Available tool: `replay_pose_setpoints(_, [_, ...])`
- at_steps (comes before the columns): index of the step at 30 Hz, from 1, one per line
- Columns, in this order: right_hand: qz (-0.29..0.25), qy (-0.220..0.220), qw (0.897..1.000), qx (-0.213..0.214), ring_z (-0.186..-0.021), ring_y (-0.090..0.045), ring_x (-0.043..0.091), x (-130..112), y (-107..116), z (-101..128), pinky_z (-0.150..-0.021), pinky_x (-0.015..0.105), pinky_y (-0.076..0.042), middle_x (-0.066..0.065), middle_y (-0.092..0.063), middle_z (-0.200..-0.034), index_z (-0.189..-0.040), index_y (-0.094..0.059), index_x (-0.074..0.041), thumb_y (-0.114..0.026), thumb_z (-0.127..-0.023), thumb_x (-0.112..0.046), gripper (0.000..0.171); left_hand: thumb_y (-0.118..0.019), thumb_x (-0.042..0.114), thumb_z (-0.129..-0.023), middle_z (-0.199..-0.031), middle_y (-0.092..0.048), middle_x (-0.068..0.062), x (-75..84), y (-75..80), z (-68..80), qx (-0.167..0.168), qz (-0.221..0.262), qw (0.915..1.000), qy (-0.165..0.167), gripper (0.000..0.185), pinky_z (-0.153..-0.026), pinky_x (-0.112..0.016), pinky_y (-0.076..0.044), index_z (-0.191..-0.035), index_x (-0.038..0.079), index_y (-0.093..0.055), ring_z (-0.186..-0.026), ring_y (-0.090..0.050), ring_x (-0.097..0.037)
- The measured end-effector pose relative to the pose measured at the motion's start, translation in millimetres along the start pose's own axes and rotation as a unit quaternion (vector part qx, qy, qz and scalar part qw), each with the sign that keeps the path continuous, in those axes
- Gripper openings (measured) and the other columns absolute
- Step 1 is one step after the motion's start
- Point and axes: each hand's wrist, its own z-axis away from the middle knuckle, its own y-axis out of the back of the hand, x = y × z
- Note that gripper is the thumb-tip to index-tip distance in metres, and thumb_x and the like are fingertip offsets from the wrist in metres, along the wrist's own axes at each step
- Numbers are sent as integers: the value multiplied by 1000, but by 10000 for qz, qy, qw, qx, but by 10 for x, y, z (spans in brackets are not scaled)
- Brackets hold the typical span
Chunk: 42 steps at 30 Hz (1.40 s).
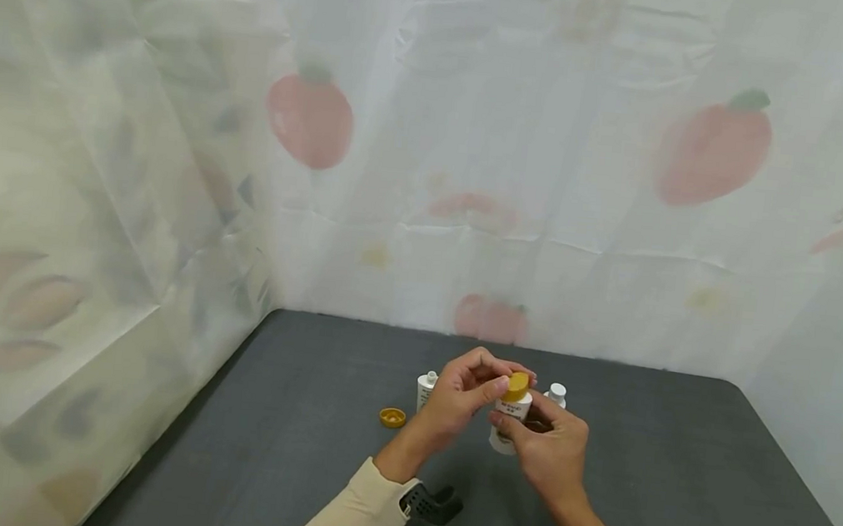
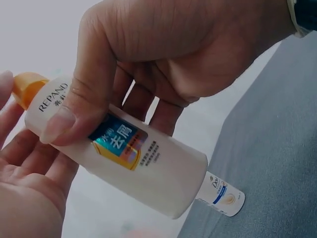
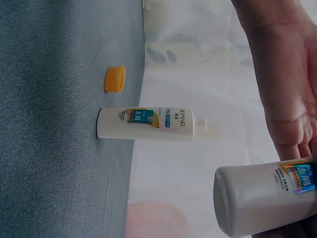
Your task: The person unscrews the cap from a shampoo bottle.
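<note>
Above the grey table (image 1: pixel 673 485), the right hand (image 1: pixel 551 454) grips a white bottle (image 1: pixel 510 421) by its body while the left hand (image 1: pixel 458 400) pinches its orange cap (image 1: pixel 517 384). Seemingly a capping or uncapping step; next comes a steady twist. Its label is blue-and-gold.

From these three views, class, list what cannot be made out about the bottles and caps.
- Held bottle: in the head view both hands cover its label.
- Its orange cap: cut off by the frame edge in the left wrist view, so whether it is seated is unclear.
- Far bottle: the right hand hides its body.
- Loose cap: too small to show threads.
</note>
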Motion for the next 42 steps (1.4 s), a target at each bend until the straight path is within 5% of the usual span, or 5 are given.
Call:
replay_pose_setpoints(9, [-116,205,9997,45,-74,-73,-5,-6,-33,27,-61,17,-60,21,-79,-86,-105,-82,-1,-92,-69,9,39,-77,31,-96,-126,-57,-40,54,-8,13,330,-356,9981,379,54,-94,-22,-57,-126,-12,-61,-106,-70,-4])
replay_pose_setpoints(18, [-161,916,9956,86,-64,-71,-4,-24,-51,34,-54,18,-57,16,-77,-74,-98,-82,1,-90,-66,14,35,-79,11,-93,-116,-64,-33,102,-136,-48,790,-821,9926,428,28,-77,-18,-58,-112,-7,-70,-89,-70,-1])
replay_pose_setpoints(25, [-100,916,9956,184,-44,-46,-2,-17,-58,1,-41,16,-40,0,-54,-49,-71,-74,-9,-84,-68,16,27,-74,7,-96,-114,-71,-32,132,-220,-83,799,-1040,9907,353,20,-79,-21,-60,-113,-3,-72,-92,-71,0])
replay_pose_setpoints(34, [-304,331,9990,-37,-70,-74,-2,-94,-41,-35,-59,19,-60,18,-79,-81,-96,-82,-1,-90,-69,11,31,-56,8,-106,-122,-50,-51,127,-73,-74,-120,-172,9994,-263,37,-101,-25,-55,-127,-22,-58,-112,-68,-5])
replay_pose_setpoints(42, [-287,204,9993,-114,-72,-75,-2,-116,-33,-34,-61,21,-61,19,-79,-86,-103,-82,-2,-91,-71,8,35,-70,23,-102,-123,-58,-39,168,-43,-51,272,-632,9975,135,41,-92,-23,-58,-128,-9,-65,-104,-70,-3])
